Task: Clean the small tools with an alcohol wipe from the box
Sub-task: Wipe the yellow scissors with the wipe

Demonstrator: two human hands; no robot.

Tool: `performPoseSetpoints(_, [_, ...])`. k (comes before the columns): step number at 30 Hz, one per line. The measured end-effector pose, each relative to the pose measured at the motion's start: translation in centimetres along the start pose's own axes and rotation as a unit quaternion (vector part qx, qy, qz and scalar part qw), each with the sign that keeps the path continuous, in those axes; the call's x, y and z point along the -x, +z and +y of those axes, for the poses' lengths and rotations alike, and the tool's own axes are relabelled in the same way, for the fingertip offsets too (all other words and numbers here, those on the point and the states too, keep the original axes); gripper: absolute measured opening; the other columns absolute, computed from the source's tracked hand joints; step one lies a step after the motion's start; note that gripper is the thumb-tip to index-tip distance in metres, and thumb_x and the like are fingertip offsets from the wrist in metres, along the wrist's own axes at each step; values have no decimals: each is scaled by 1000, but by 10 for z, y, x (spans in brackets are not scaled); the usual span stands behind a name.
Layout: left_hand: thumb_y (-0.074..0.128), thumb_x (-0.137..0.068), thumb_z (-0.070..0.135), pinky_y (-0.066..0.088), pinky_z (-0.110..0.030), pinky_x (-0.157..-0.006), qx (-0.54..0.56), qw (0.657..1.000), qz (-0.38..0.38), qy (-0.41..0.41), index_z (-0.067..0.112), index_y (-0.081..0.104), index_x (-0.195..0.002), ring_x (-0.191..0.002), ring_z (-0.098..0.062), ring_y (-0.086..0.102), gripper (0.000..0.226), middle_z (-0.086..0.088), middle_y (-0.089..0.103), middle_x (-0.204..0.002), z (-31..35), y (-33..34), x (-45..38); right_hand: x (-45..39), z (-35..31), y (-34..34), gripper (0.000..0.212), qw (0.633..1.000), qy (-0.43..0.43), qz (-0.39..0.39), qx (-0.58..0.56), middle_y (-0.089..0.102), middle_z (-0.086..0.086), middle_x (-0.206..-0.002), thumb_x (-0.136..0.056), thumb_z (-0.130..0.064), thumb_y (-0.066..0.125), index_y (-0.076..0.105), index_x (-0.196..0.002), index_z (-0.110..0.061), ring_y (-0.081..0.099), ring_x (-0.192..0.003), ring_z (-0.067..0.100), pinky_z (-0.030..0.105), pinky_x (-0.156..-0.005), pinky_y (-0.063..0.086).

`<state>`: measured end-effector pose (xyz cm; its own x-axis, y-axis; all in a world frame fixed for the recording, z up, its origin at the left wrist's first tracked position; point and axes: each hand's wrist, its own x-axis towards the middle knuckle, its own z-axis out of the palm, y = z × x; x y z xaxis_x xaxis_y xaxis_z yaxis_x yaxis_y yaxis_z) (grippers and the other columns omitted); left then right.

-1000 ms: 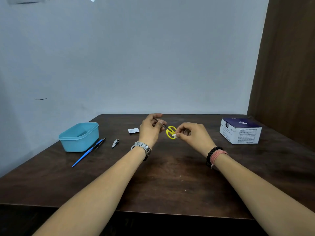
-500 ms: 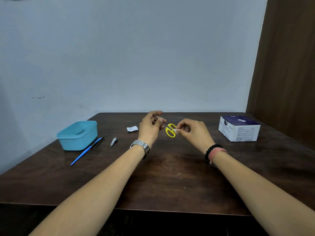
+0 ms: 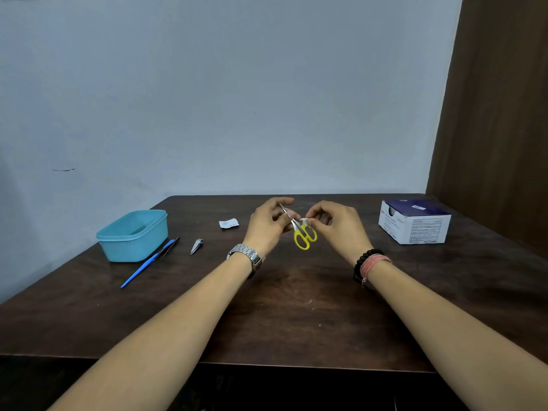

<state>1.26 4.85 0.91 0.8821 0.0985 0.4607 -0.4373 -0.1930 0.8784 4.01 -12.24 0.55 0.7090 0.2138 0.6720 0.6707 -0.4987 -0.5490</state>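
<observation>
Small scissors (image 3: pixel 303 236) with yellow handles hang above the middle of the dark table (image 3: pixel 296 307), blades pointing up and left. My left hand (image 3: pixel 268 225) pinches the metal blades. My right hand (image 3: pixel 335 223) pinches a small white alcohol wipe (image 3: pixel 305 221) against the scissors just above the handles. On the table's left side lie a nail clipper (image 3: pixel 196 246) and a blue-handled tool (image 3: pixel 148 263) beside a dark thin tool (image 3: pixel 171 246). The blue and white wipe box (image 3: pixel 415 221) stands at the right.
A light blue plastic tub (image 3: pixel 133 235) sits at the left, touching the blue-handled tool. A torn white wipe wrapper (image 3: pixel 228 223) lies behind my left hand. A wall runs close behind the table and a brown panel stands at the right.
The scissors have tilted so the yellow handles now hang lower. My right hand with the wipe has slid from the handle loops up toward the pivot.
</observation>
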Motion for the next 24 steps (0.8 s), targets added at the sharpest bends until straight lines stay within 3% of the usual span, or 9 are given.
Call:
performPoseSetpoints(4, [55,-95,3,53,-22,-70,-1,1000,23,7,11,59,-116,-71,-5,66,23,-5,73,-86,1,-4,-2,-2,6,-2,9,999,36,4,23,63,-9,-65,-79,-20,73,68,-74,-25,53,-61,7,30,-61,49])
performPoseSetpoints(10, [58,-93,7,58,-35,-81,-7,996,86,1,20,60,-110,-72,-14,66,21,-1,74,-85,-4,-10,-8,1,1,0,9,999,30,-35,19,60,-11,-61,-78,-24,77,69,-73,-23,51,-58,5,27,-61,47])
performPoseSetpoints(15, [57,-94,5,57,-33,-77,3,998,58,-8,20,59,-109,-69,-14,63,22,-2,73,-84,-6,-5,-6,1,-1,2,9,998,4,-58,-1,61,-8,-66,-78,-21,78,69,-76,-24,49,-58,5,26,-61,46])
performPoseSetpoints(20, [57,-94,5,53,-21,-69,12,1000,27,-9,12,57,-117,-74,-11,65,23,-5,72,-86,-4,-1,-3,2,-4,-1,9,998,-18,-53,8,65,-7,-79,-79,-15,75,69,-78,-22,60,-71,8,28,-69,52])
performPoseSetpoints(24, [57,-94,6,54,-23,-72,16,1000,14,-11,17,59,-111,-80,-15,66,20,-3,72,-86,-4,-1,-4,2,-5,-1,8,998,-20,-59,-2,70,-8,-77,-80,-15,73,68,-78,-22,66,-77,5,30,-74,55])
